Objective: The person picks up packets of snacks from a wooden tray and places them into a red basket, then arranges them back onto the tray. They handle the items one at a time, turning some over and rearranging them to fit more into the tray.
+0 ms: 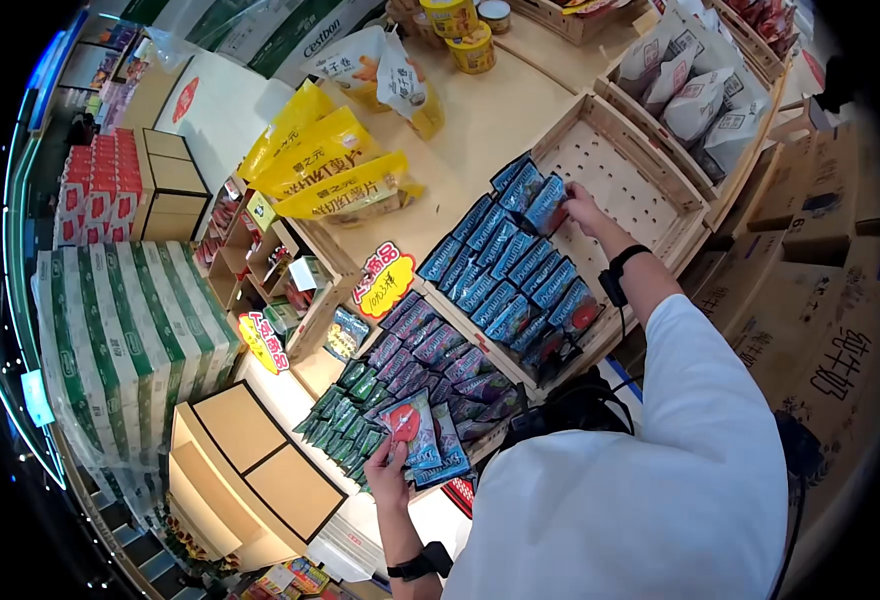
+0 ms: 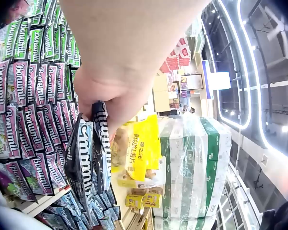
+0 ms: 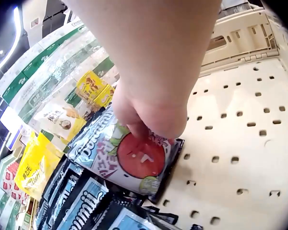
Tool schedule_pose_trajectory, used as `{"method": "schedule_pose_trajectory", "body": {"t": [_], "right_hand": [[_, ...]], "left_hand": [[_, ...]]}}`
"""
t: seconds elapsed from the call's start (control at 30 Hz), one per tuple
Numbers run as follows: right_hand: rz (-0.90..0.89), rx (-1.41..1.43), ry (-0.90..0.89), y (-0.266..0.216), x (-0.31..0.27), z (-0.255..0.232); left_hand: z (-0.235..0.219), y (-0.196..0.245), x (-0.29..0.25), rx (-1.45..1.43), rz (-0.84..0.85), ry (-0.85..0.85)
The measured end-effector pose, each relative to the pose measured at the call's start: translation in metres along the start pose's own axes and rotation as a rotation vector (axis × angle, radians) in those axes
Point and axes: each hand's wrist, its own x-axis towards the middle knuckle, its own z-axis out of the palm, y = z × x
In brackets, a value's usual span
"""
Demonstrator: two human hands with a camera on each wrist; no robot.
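Observation:
My left hand grips a couple of blue candy bags with a red fruit picture, held over rows of green and purple bags. In the left wrist view, the thumb and fingers pinch the upper edges of these bags, which hang side by side. My right hand is at the end of the blue rows in the wooden crate. There its fingers hold a blue candy bag, bent over the face with the red fruit. Packed blue bags stand alongside it.
Perforated crate floor lies right of the blue rows. Purple bags and green bags fill the neighbouring section. Yellow snack bags and a yellow price sign stand beyond. Stacked cartons are at the right.

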Motion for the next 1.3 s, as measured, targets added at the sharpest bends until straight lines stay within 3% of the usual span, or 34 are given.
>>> {"method": "schedule_pose_trajectory", "body": {"t": [0.07, 0.13, 0.17, 0.2, 0.23, 0.27, 0.33, 0.4, 0.47, 0.53, 0.63, 0.73, 0.87, 0.97, 1.07, 1.13, 1.2, 1.3], "right_hand": [[0.007, 0.04, -0.02, 0.01, 0.012, 0.013], [-0.244, 0.002, 0.136, 0.017, 0.021, 0.033], [-0.079, -0.026, 0.04, -0.017, -0.002, 0.036], [-0.079, -0.026, 0.039, 0.005, 0.015, 0.04], [-0.224, -0.038, 0.105, 0.037, 0.042, 0.047], [-0.37, -0.049, 0.171, 0.032, 0.042, 0.054], [-0.34, -0.209, 0.242, 0.032, 0.027, 0.05], [-0.057, -0.109, 0.162, 0.025, 0.009, 0.049], [-0.046, -0.201, 0.089, 0.032, 0.018, 0.043], [0.01, 0.021, -0.063, 0.025, 0.018, 0.038], [0.045, 0.046, -0.045, -0.022, -0.016, 0.045], [0.076, 0.018, 0.092, -0.002, 0.002, 0.05], [0.086, 0.201, 0.179, 0.02, 0.019, 0.048], [0.227, 0.16, 0.2, -0.02, -0.015, 0.056], [0.211, -0.006, 0.242, -0.011, -0.007, 0.069], [0.225, 0.094, 0.207, -0.029, -0.014, 0.079], [0.293, 0.126, 0.315, -0.023, 0.0, 0.089], [0.352, 0.053, 0.267, -0.027, -0.001, 0.088]], "left_hand": [[0.0, -0.003, 0.001, -0.01, -0.009, 0.003], [0.002, -0.002, 0.002, -0.003, -0.013, 0.009], [0.003, -0.002, 0.001, -0.003, -0.014, 0.01], [0.004, -0.001, 0.001, 0.005, -0.021, 0.017], [0.005, -0.001, 0.002, 0.012, -0.027, 0.022], [0.005, 0.001, 0.002, 0.01, -0.024, 0.023], [0.005, 0.003, 0.0, -0.011, -0.03, 0.022], [0.003, 0.004, -0.001, -0.02, -0.022, 0.034], [0.002, 0.001, -0.002, -0.046, -0.02, 0.061], [-0.003, -0.002, 0.0, -0.069, -0.038, 0.043], [0.0, -0.002, 0.005, -0.097, -0.061, 0.038], [0.004, 0.001, 0.01, -0.09, -0.089, 0.057], [0.008, 0.004, 0.014, -0.127, -0.07, 0.04], [0.008, 0.002, 0.015, -0.132, -0.069, 0.05], [0.01, 0.0, 0.015, -0.132, -0.067, 0.058], [0.011, -0.001, 0.016, -0.131, -0.059, 0.046], [0.01, -0.003, 0.016, -0.128, -0.055, 0.05], [0.01, -0.004, 0.018, -0.149, -0.057, 0.038]]}}
